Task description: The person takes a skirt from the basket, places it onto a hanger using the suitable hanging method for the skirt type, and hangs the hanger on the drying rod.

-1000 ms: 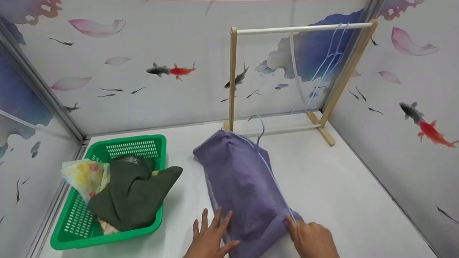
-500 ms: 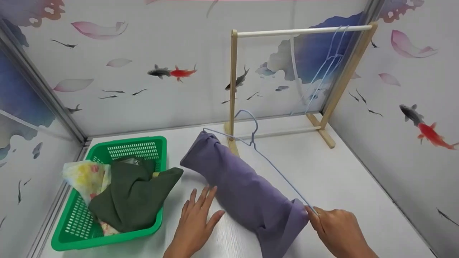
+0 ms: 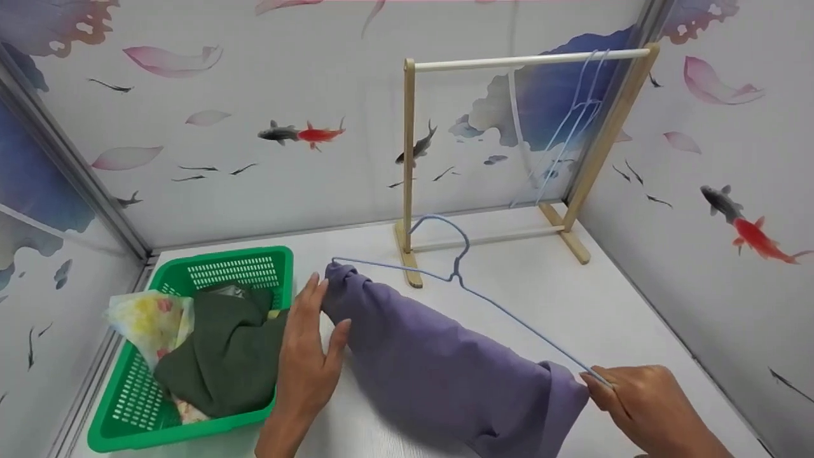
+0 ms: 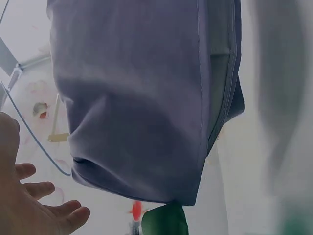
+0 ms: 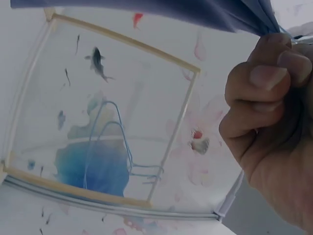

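A purple garment (image 3: 439, 362) hangs along a blue wire hanger (image 3: 509, 312), lifted at a slant with its lower part near the table. My right hand (image 3: 648, 401) grips the hanger's right end together with the cloth there; in the right wrist view its curled fingers (image 5: 261, 81) press at the garment's edge. At the garment's upper left corner is my left hand (image 3: 308, 362), its fingers fairly straight and the thumb apart. The left wrist view shows that hand's fingers (image 4: 68, 215) spread beside the garment (image 4: 137, 107); whether they touch it I cannot tell.
A green basket (image 3: 184, 439) with a dark green cloth (image 3: 222, 362) and a floral cloth (image 3: 152, 318) stands at the left. Behind the garment is a wooden rack (image 3: 409, 152), with blue hangers (image 3: 582, 105) on its right end. Printed walls (image 3: 305, 191) enclose the table.
The hanger and garment have swung wider, and the right hand has moved right with the hanger's end. My left hand has gone from the garment's lower left edge up to its upper left corner.
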{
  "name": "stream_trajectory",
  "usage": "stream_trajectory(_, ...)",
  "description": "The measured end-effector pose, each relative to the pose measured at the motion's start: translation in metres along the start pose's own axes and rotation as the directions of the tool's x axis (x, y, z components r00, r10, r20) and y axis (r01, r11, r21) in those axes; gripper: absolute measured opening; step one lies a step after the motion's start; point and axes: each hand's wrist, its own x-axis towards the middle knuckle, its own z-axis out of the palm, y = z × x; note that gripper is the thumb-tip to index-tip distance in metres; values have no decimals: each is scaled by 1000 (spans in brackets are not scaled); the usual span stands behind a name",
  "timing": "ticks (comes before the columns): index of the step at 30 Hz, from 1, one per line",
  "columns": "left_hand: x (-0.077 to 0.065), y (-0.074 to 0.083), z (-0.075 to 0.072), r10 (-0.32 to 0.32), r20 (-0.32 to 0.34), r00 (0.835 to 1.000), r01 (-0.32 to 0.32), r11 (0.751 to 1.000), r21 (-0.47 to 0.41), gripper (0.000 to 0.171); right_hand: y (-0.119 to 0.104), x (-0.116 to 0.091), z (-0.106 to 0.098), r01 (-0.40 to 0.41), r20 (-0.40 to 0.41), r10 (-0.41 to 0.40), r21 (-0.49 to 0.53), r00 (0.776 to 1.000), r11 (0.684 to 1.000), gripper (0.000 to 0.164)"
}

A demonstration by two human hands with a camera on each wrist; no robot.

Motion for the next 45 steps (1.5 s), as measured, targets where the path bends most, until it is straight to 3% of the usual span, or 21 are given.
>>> stream_trajectory(4, 10, -4, -6, -8, -16, 1000, 7, 1000, -27, 60, 3, -2, -13, -9, 18, 8, 27, 1000, 1000, 37)
stream_trajectory(8, 13, -5, -10, -57, 36, 998, 61, 993, -99, 55, 7, -5, -23, -1, 16, 0, 57, 1000, 998, 36)
stream_trajectory(11, 13, -5, -12, -78, 94, 993, 94, 978, -187, 54, 11, -8, -30, 34, -4, -34, 88, 999, 996, 36)
stream_trajectory(14, 14, -4, -17, -46, 130, 990, 84, 950, -300, 51, 13, -10, -37, 41, 2, -42, 115, 999, 992, 34)
stream_trajectory(19, 19, 9, -29, 110, 93, 990, -47, 855, -516, 28, 14, -11, -35, 23, 20, -27, 194, 999, 981, 34)
stream_trajectory(22, 22, 22, -35, 211, 33, 977, -155, 805, -573, 26, 14, -8, -29, 46, -1, -48, 238, 999, 970, 33)
stream_trajectory(24, 22, 25, -38, 259, -11, 966, -217, 784, -581, 28, 14, -7, -25, 51, -1, -52, 240, 999, 969, 32)
stream_trajectory(28, 17, 24, -40, 224, -60, 973, -217, 786, -578, 33, 13, -6, -19, -48, 52, 37, 225, 998, 973, 33)
stream_trajectory(31, 14, 26, -42, 150, -82, 985, -169, 803, -571, 38, 10, -3, -15, -190, 125, 167, 202, 978, 961, 34)
stream_trajectory(35, 12, 28, -42, 131, -146, 980, -192, 803, -564, 40, 4, 2, -11, -395, 248, 348, 180, 904, 901, 27)
stream_trajectory(37, 12, 29, -42, 141, -179, 974, -219, 794, -567, 38, 3, 4, -9, -462, 294, 399, 189, 868, 866, 23)
stream_trajectory(39, 12, 29, -41, 154, -202, 967, -245, 780, -575, 36, 3, 5, -7, -491, 324, 415, 206, 850, 846, 20)
stream_trajectory(42, 11, 29, -41, 166, -221, 961, -266, 774, -575, 36, 4, 6, -4, -497, 305, 424, 229, 853, 837, 17)
stream_trajectory(45, 11, 28, -41, 169, -233, 958, -274, 785, -555, 36, 5, 6, -2, -510, 208, 472, 211, 857, 834, 17)
